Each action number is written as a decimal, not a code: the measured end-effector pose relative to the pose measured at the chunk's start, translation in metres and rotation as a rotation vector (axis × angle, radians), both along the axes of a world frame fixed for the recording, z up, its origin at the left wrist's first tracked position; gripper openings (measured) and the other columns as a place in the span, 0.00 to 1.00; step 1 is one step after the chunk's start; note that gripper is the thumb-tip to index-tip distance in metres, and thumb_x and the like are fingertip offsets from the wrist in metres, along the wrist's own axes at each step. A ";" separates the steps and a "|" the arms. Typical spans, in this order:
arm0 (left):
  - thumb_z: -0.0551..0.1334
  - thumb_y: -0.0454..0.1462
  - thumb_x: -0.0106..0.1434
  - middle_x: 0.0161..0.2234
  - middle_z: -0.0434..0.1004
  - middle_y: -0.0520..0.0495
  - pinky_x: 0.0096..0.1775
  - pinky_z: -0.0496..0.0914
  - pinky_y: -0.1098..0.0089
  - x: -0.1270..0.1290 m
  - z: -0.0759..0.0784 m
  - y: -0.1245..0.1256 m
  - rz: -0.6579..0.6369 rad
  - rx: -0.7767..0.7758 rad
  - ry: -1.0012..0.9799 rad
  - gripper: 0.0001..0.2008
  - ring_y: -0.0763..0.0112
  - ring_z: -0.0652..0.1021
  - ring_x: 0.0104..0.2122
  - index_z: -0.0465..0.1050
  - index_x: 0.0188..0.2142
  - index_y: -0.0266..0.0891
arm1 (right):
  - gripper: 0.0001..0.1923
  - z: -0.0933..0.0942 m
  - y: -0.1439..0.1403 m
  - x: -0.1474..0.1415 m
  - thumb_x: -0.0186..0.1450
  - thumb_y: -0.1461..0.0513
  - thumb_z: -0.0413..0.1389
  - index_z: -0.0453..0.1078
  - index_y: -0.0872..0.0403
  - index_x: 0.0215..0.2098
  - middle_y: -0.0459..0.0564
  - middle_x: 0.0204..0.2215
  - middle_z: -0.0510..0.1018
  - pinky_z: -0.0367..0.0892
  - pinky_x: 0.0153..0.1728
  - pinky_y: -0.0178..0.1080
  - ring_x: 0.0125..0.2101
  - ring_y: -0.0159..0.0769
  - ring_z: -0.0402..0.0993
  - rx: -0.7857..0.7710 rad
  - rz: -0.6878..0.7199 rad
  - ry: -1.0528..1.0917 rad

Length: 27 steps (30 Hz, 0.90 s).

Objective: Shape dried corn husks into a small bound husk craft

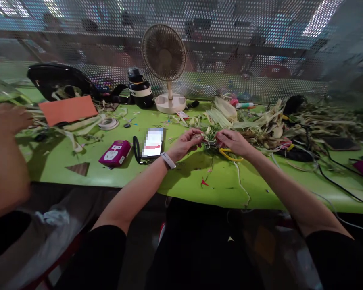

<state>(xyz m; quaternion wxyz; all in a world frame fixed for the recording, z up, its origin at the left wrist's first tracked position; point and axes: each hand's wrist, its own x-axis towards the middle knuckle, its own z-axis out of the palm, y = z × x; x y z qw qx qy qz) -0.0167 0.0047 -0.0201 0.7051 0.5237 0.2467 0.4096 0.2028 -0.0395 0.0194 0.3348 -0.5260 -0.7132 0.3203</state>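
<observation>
My left hand and my right hand meet over the green table, both pinching a small bundle of dried leaf strips between their fingertips. A white watch band sits on my left wrist. Yellow-handled pliers lie on the table just under my right hand. A large heap of pale husks and strips spreads behind and to the right of my hands.
A phone and a magenta box lie left of my hands. A small fan, a dark bottle, an orange card and a black helmet stand farther back. Another person's arm is at far left. Cables run on the right.
</observation>
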 end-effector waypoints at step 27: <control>0.70 0.43 0.57 0.31 0.80 0.49 0.23 0.64 0.76 0.002 0.000 -0.007 -0.070 -0.133 0.040 0.14 0.74 0.79 0.27 0.74 0.39 0.41 | 0.23 -0.019 0.008 -0.029 0.64 0.40 0.52 0.62 0.51 0.32 0.42 0.23 0.64 0.58 0.29 0.37 0.25 0.31 0.61 0.215 -0.078 0.154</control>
